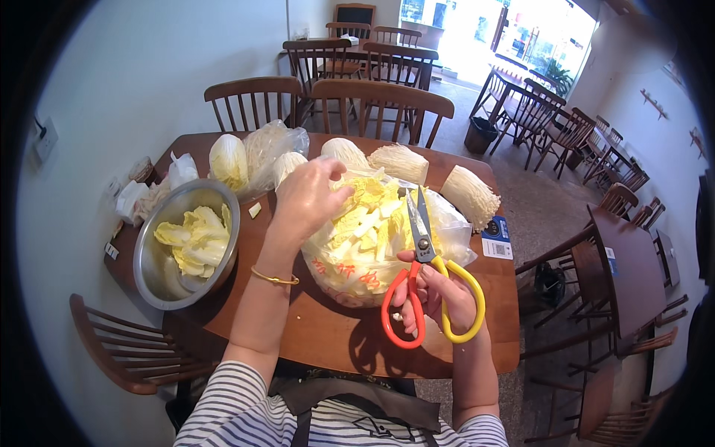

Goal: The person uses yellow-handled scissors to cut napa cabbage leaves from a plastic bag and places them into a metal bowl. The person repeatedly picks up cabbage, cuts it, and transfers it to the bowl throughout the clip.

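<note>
Scissors with dark metal blades and one red, one yellow handle (pixel 465 334) are held in my right hand (pixel 441 296), their blades slightly apart and pointing away from me. Under the blades stands a clear plastic bag (pixel 335 282) with red printing, full of cut napa cabbage pieces (pixel 366 223). My left hand (pixel 310 193) hovers by the bag's far left side, thumb and fingers apart; I see nothing between them. To the left, a steel bowl (pixel 144 268) holds several loose cabbage leaves (pixel 195 240). A small cabbage piece (pixel 254 210) lies between bowl and bag.
Along the wooden table's (pixel 313 341) far side lie a whole napa cabbage (pixel 228 159), a plastic bag (pixel 273 148) and enoki mushroom bundles (pixel 399 162). Tissue packs (pixel 134 198) sit behind the bowl. A wooden chair (pixel 120 357) stands at the left, others (pixel 382 100) beyond the table.
</note>
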Tool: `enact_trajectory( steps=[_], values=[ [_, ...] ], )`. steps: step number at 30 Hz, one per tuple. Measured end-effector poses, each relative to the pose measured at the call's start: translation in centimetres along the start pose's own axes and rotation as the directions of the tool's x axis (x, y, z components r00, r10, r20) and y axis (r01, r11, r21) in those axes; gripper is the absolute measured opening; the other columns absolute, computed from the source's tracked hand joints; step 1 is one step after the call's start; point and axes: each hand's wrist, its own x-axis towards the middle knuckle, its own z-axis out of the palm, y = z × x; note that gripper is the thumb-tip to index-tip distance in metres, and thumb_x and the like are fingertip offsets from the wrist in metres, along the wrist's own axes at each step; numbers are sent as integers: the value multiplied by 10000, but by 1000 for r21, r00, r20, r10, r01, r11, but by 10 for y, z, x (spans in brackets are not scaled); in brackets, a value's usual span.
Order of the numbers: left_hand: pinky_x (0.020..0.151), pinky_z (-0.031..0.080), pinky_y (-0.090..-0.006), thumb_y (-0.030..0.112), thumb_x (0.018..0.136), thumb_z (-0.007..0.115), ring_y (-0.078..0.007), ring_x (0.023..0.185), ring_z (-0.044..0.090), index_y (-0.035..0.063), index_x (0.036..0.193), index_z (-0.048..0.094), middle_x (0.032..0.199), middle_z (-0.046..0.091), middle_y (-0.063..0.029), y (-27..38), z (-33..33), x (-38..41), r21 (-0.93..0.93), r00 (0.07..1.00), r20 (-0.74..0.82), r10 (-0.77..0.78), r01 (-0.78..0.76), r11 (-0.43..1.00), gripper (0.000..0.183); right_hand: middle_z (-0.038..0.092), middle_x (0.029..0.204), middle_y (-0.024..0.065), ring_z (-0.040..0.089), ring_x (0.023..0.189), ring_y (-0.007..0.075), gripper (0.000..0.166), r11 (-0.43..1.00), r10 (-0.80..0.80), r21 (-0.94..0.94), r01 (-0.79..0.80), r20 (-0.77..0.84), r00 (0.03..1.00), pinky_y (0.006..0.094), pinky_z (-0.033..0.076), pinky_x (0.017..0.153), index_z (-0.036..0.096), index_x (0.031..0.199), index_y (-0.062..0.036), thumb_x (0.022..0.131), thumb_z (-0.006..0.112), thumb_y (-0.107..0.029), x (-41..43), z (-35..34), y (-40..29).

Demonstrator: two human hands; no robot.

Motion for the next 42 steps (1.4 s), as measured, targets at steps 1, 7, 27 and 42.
enact_trajectory(
  steps=[1,7,27,42],
  values=[
    [736,528,-360,246,742,722,-269,786,679,5,1002,690,885,700,-157,0,5,-2,94,1000,24,-3,1,996,356,643,865,217,653,576,239,457,1000,2,-12,-2,4,1000,324,566,516,369,1392,49,1022,389,-219,0,1,1],
    [771,524,-397,329,738,707,-303,857,681,-1,1030,691,906,704,-165,-2,15,3,220,976,179,-123,82,972,441,644,849,165,646,600,218,417,999,45,5,-45,64,997,307,534,540,407,1376,-20,1015,472,-219,-2,2,-2],
    [838,566,-303,161,917,648,-151,930,667,-6,1152,591,1038,670,-91,2,6,13,-873,882,468,60,451,184,293,642,847,107,679,703,169,287,805,-71,-590,62,7,997,287,534,612,484,1166,14,984,551,-197,-5,14,10],
    [828,572,-308,144,879,697,-136,909,654,4,1162,592,1048,654,-63,18,0,4,-854,846,508,163,471,218,333,636,713,83,638,590,138,369,479,-158,-876,52,-28,987,288,510,558,483,1296,2,978,571,-163,-18,26,-3]
  ],
)
